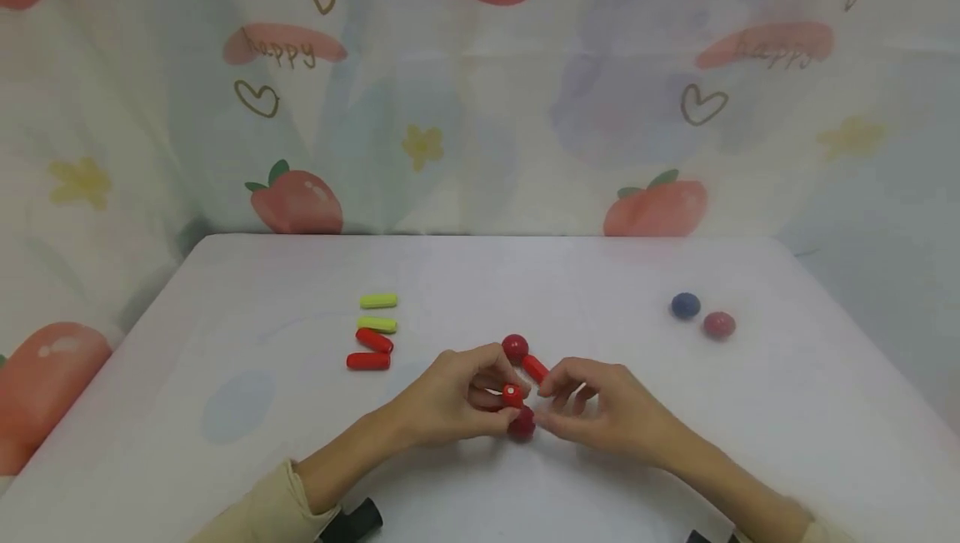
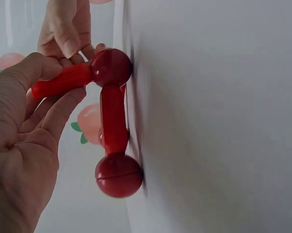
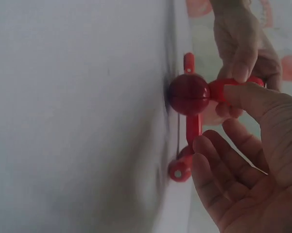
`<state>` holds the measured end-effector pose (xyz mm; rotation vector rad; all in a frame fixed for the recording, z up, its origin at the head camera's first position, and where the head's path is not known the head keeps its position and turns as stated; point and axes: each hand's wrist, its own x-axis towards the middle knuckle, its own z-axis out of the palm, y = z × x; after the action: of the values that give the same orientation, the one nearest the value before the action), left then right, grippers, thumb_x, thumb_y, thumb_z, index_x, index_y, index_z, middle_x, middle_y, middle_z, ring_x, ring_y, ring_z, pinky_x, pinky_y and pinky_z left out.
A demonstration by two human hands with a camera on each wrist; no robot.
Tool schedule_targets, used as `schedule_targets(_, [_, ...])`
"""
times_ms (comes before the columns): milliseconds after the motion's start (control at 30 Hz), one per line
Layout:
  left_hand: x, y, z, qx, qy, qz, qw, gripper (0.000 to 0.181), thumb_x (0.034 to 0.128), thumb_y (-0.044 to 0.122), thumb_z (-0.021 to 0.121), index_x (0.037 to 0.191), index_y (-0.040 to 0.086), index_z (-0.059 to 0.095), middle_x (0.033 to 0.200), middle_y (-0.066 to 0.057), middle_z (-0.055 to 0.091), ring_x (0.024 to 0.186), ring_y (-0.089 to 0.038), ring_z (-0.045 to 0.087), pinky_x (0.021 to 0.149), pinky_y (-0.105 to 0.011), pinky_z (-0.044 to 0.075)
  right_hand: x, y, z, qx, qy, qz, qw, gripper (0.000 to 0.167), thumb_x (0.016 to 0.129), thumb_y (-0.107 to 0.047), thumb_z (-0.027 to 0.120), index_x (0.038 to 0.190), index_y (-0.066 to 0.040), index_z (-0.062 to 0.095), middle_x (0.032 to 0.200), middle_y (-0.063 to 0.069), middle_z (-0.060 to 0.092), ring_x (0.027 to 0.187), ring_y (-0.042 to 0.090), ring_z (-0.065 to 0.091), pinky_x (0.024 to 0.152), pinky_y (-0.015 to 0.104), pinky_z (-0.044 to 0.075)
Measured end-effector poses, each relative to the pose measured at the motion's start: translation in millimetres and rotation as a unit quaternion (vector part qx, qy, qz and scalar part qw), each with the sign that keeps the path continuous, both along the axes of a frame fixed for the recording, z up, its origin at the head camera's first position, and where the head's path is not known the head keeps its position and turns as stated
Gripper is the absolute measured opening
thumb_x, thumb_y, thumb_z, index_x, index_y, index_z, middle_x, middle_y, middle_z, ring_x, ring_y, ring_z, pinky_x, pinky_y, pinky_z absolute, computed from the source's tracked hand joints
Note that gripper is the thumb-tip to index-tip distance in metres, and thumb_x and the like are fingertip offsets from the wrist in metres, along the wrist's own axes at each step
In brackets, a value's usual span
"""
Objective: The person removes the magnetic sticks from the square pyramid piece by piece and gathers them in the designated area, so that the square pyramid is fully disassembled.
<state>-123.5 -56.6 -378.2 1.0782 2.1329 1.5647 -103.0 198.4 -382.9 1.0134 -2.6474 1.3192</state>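
My left hand pinches a short red rod between thumb and fingers. That rod stands up from a dark red ball on the table. Another red rod links this ball to a second dark red ball, seen in the left wrist view. Close by on the right is my right hand, its fingers loosely bent and spread apart. Its thumb overlaps the upright rod in the right wrist view; whether it touches is unclear. Beyond the fingers, a red rod meets a red ball.
Two yellow-green rods and two red rods lie to the left on the white table. At the right rear sit a blue ball and a pinkish-red ball. A printed curtain hangs behind the table.
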Motion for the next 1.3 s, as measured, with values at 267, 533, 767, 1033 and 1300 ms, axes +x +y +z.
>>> schedule_targets(267, [1.6,-21.8,7.5,-0.073,0.039,0.04,0.9958,0.026,0.0864,0.001,0.079,0.107,0.01,0.066,0.1,-0.001,0.074,0.088,-0.003,0.071,0.084,-0.023,0.058,-3.6,-24,-0.6,0.046,-0.047,0.045,0.9968,0.029,0.084,-0.02,0.085,0.107,-0.026,0.068,0.096,-0.015,0.068,0.087,0.008,0.063,0.08,0.026,0.054])
schedule_targets(533, [4.8,-25.2,4.6,-0.11,0.058,0.075,0.9893,0.023,0.0847,0.004,0.082,0.101,0.011,0.068,0.086,0.006,0.071,0.069,-0.001,0.061,0.069,-0.021,0.057,-4.1,-26,-2.6,0.049,-0.08,0.052,0.9942,0.031,0.083,-0.025,0.087,0.105,-0.024,0.065,0.092,-0.014,0.068,0.083,0.005,0.065,0.077,0.026,0.057])
schedule_targets(767, [7.0,-23.9,1.4,-0.119,0.077,0.085,0.9862,0.023,0.0829,0.006,0.085,0.096,0.011,0.066,0.084,0.007,0.072,0.065,0.0,0.059,0.064,-0.02,0.055,-1.1,-27,-1.1,0.053,-0.073,0.041,0.9951,0.033,0.082,-0.032,0.088,0.104,-0.022,0.065,0.09,-0.014,0.066,0.081,0.005,0.062,0.074,0.025,0.057])
schedule_targets(1033, [9.8,-23.0,-7.4,-0.137,0.096,0.12,0.9786,0.024,0.0801,0.009,0.088,0.093,0.011,0.067,0.082,0.005,0.072,0.063,0.001,0.057,0.062,-0.019,0.053,0.1,-27,-0.1,0.067,-0.067,0.018,0.9953,0.036,0.079,-0.031,0.09,0.103,-0.02,0.065,0.089,-0.014,0.065,0.079,0.005,0.062,0.071,0.024,0.056])
schedule_targets(1300, [14.4,-15.5,-7.8,-0.174,0.111,0.171,0.9635,0.026,0.0773,0.011,0.09,0.089,0.01,0.068,0.077,0.003,0.071,0.061,0.001,0.056,0.06,-0.018,0.051,-2.1,-27,-3.5,0.069,-0.05,-0.003,0.9964,0.037,0.076,-0.025,0.092,0.1,-0.021,0.064,0.085,-0.014,0.064,0.076,0.006,0.062,0.069,0.024,0.056])
